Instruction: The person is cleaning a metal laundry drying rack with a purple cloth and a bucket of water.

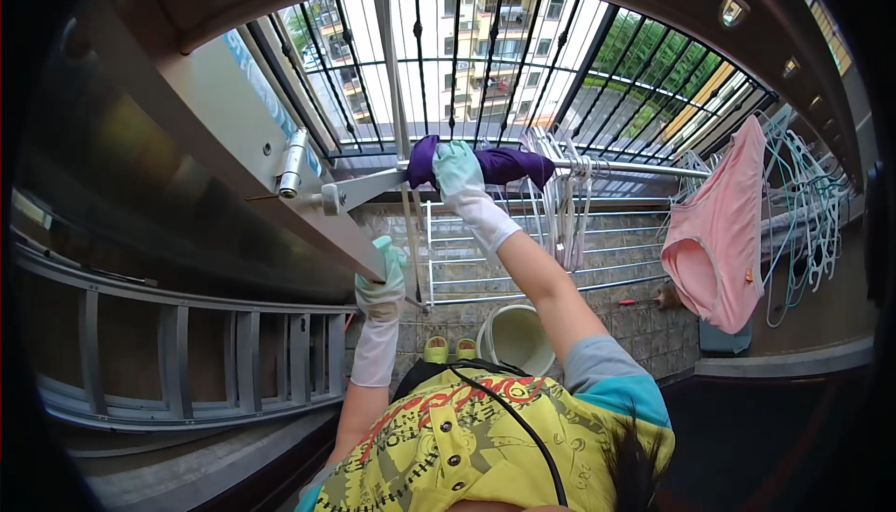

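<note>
My right hand (pixel 458 169), in a pale green and white rubber glove, presses a purple cloth (pixel 514 165) around the metal hanging rail (pixel 647 170). The cloth wraps the rail's left end, beside a flat metal bracket (pixel 371 188). Lower and to the left, my left hand (pixel 380 277) wears a matching glove. It grips the end of a wide light-coloured frame (pixel 308 221), with fingers over the edge. A cylindrical metal hinge (pixel 293 162) sits on that frame. White hangers (pixel 563 197) hang on the rail just right of the cloth.
Black window bars (pixel 455 64) stand beyond the rail. Below it is a metal drying rack (pixel 490 239). A white bucket (pixel 519 337) stands near my feet in yellow-green slippers (pixel 435 349). An aluminium ladder (pixel 175 361) lies left. Pink briefs (pixel 721 232) and more hangers (pixel 805 197) hang right.
</note>
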The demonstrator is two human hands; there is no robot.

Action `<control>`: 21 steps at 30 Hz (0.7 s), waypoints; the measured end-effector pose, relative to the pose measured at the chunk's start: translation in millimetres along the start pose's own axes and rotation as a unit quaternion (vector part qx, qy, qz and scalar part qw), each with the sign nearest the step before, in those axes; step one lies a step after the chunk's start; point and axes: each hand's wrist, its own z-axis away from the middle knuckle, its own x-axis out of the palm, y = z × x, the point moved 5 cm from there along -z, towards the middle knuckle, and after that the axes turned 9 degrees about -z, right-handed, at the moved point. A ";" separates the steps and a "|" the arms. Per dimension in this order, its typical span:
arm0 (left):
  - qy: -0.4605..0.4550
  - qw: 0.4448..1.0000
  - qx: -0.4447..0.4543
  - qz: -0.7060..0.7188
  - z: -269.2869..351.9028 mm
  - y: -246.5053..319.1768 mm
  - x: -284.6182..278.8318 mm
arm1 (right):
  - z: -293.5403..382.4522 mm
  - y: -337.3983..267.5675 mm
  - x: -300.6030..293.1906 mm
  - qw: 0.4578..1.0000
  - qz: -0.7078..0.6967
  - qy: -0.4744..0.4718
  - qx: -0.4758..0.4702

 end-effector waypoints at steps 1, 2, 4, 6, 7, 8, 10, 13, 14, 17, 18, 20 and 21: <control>0.034 0.988 0.075 -0.128 -0.8 7.9 -3.1 | 4.5 7.3 0.0 1.000 0.007 -0.002 0.005; 0.068 0.954 0.148 -0.253 0.1 17.2 -4.0 | 9.5 15.2 -0.8 1.000 0.013 -0.003 0.009; 0.023 0.997 0.062 -0.047 -18.7 19.9 -18.6 | 26.1 37.5 -7.1 0.999 0.034 -0.007 0.028; -0.073 0.933 -0.133 0.325 -37.8 8.6 -35.9 | 33.8 46.6 -6.5 0.999 0.038 -0.011 0.033; -0.113 0.834 -0.226 0.490 -37.4 5.3 -34.5 | 34.2 48.6 -7.0 0.999 0.038 -0.012 0.031; -0.110 0.836 -0.229 0.487 -32.7 1.1 -32.1 | 35.2 51.2 -7.7 0.999 0.037 -0.014 0.030; -0.003 0.991 -0.045 0.124 -18.8 5.4 -20.7 | 50.6 72.0 -30.5 0.997 0.058 -0.017 0.042; 0.103 0.942 0.127 -0.293 5.4 8.6 -14.2 | 61.0 90.3 -56.4 0.993 0.097 -0.058 0.040; 0.099 0.947 0.138 -0.273 0.3 12.8 -12.5 | 74.4 106.4 -73.7 0.989 0.123 -0.070 0.052; 0.085 0.956 0.163 -0.230 -17.8 23.7 -25.5 | 112.6 183.6 -84.9 0.985 -0.006 -0.098 0.145; 0.078 0.954 0.156 -0.244 -19.0 17.9 -33.5 | 104.2 175.8 -73.8 0.985 -0.019 -0.104 0.134; 0.044 0.983 0.124 -0.127 -28.8 13.0 -41.1 | 113.6 189.5 -94.1 0.986 -0.034 -0.112 0.122; 0.029 0.992 0.108 -0.065 -33.8 11.9 -41.8 | 112.9 196.9 -101.0 0.986 -0.039 -0.114 0.118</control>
